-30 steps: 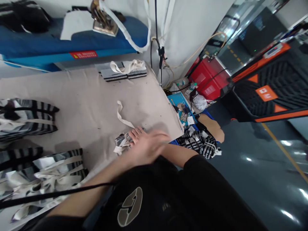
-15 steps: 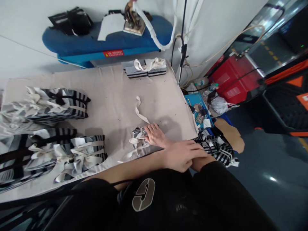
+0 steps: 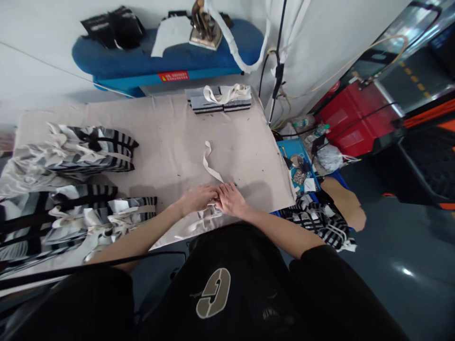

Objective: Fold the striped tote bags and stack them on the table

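**Two hands meet over a small tied cloth at the bench's near edge**

The small cloth with cream ties lies just below the centre of the frame, on the pale-covered bench, mostly hidden beneath the person's hands. The left hand comes in from the left, the right hand from the right, and their fingers meet on top. Both are narrow, with fingers drawn together; whether either pinches a tie or only presses cannot be told, since the fingertips are covered.

One cream strip runs from under the fingers up toward the middle of the frame, lying loose in a bend. Working well here would mean one hand pinning the cloth flat while the other handles the ties, so that the folds do not creep. The strip is best kept untwisted, with any pull even and low along the bench. The loose ends near the front edge should stay clear of the forearms.

The striped bundles at the left of the frame sit well apart from the hands, leaving elbow room.
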The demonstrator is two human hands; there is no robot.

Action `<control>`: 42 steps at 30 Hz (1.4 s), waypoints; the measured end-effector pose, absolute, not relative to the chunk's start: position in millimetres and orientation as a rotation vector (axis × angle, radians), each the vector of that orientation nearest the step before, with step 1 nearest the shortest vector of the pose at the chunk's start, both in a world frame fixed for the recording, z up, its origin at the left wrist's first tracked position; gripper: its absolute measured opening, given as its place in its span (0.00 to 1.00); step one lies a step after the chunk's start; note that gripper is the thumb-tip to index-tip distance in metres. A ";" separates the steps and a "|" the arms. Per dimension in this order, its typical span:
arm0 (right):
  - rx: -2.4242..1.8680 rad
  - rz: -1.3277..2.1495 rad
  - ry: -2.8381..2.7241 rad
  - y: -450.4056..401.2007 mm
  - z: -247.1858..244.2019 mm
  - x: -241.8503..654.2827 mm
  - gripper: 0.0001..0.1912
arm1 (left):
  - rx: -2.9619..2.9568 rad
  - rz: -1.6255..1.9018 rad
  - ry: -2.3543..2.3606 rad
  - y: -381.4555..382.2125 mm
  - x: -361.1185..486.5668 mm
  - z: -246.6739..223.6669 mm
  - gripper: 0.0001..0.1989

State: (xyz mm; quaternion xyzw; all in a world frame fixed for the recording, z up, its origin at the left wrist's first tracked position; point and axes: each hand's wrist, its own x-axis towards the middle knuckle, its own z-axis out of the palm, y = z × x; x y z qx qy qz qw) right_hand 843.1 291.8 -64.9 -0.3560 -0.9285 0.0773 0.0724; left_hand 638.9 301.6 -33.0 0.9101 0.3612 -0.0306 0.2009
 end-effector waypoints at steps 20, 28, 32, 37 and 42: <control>-1.080 0.181 -2.798 293.8 -75.0 835.2 0.32 | 2.718 -0.310 0.667 344.2 629.0 -30.4 0.03; -1.115 0.166 -2.793 293.1 -74.3 835.9 0.34 | 2.611 -0.387 0.666 368.9 617.3 -36.5 0.07; -1.134 0.174 -2.790 290.5 -73.0 838.0 0.33 | 2.463 -0.426 0.816 370.6 603.9 -33.9 0.12; -1.124 0.172 -2.811 290.0 -70.1 838.5 0.33 | 2.281 -0.195 0.751 363.1 612.7 -21.3 0.11; -1.130 0.184 -2.814 290.3 -71.1 837.9 0.34 | 2.257 -0.150 0.953 369.4 601.1 -18.7 0.09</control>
